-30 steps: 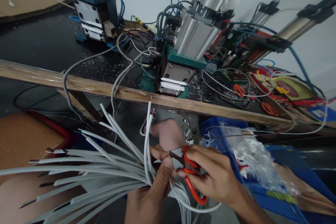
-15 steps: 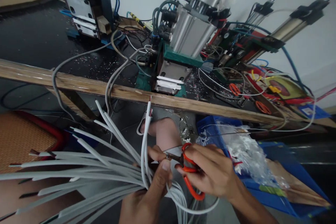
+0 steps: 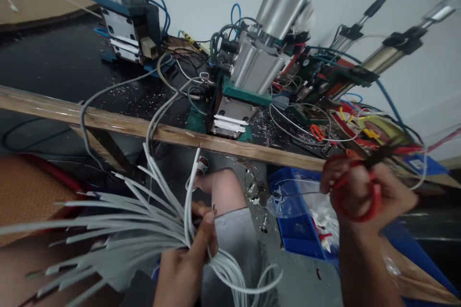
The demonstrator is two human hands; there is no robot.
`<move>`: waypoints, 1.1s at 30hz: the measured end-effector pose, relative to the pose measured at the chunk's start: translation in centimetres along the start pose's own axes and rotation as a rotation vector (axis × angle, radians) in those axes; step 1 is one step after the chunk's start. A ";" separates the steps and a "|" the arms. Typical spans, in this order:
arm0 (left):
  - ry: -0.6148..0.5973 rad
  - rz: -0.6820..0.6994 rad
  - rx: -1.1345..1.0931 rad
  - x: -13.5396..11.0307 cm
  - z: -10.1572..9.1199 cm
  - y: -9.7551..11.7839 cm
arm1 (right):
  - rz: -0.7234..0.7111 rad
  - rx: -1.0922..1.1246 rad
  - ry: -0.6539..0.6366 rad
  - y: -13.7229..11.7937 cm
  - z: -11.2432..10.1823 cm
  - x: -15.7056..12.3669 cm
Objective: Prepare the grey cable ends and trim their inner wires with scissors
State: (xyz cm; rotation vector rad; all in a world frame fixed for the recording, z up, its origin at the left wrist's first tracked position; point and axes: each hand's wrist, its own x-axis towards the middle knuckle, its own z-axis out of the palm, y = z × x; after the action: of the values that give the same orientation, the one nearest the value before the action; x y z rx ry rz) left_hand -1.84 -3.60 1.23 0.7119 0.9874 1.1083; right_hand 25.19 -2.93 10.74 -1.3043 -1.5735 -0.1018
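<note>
My left hand [image 3: 190, 259] is closed around a thick bundle of white cables [image 3: 144, 230] over my lap. Their cut ends fan out to the left, several with dark or coloured wire tips showing, while the coiled part hangs down on the right. A short end pokes up by my thumb, and two cable ends stand upright just beyond the fingers. Well to the right, near the table edge, my right hand [image 3: 370, 196] grips red-handled scissors [image 3: 374, 201], blurred by motion. Their dark blades point up and right, apart from the cables.
A wood-edged black worktable [image 3: 46, 67] spans the view, strewn with small scraps. On it stand a pneumatic machine [image 3: 234, 105] in the middle, another machine [image 3: 122, 24] at left and lever presses at right. Blue bins [image 3: 298, 230] with plastic waste sit below. A woven-seat stool [image 3: 32, 187] is at left.
My right hand has moved up and right with the scissors, away from the cable bundle where the blades were by my left thumb. My left hand still holds the bundle, slightly further left.
</note>
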 end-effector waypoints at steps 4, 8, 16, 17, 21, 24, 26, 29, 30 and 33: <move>-0.080 0.040 -0.037 -0.6 0.0 0.3 | 0.133 0.012 -0.110 1.0 0.7 -1.1; -0.115 0.024 -0.074 -1.0 0.1 0.7 | 0.164 -0.003 -0.135 1.3 0.8 -0.9; -0.161 -0.012 -0.151 -1.1 0.0 1.0 | -0.119 -0.064 -0.601 -3.9 2.8 -2.9; -0.157 -0.016 -0.143 -1.1 -0.1 1.0 | -0.125 -0.045 -0.638 -4.7 3.5 -3.6; -0.156 -0.038 -0.104 -1.1 -0.1 1.1 | -0.146 -0.053 -0.643 -6.2 5.7 -5.8; -0.159 -0.039 -0.096 -1.1 -0.1 1.1 | -0.150 -0.056 -0.638 -6.3 6.2 -6.5; -0.138 -0.044 -0.096 -1.2 -0.1 1.1 | -0.159 -0.052 -0.627 -6.2 6.3 -6.6; -0.091 -0.065 -0.084 -1.3 -0.2 0.9 | -0.187 -0.072 -0.597 -6.2 6.3 -6.6; -0.079 -0.070 -0.084 -1.4 -0.3 0.8 | -0.193 -0.076 -0.594 -6.3 6.3 -6.6; -0.099 -0.076 -0.089 -1.4 -0.3 0.8 | -0.205 -0.081 -0.593 -6.3 6.4 -6.7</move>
State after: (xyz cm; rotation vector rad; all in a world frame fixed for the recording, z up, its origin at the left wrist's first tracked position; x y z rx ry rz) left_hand -2.56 -4.69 2.17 0.6458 0.8693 1.0345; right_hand 15.41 -5.98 6.22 -1.2998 -2.2252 0.1062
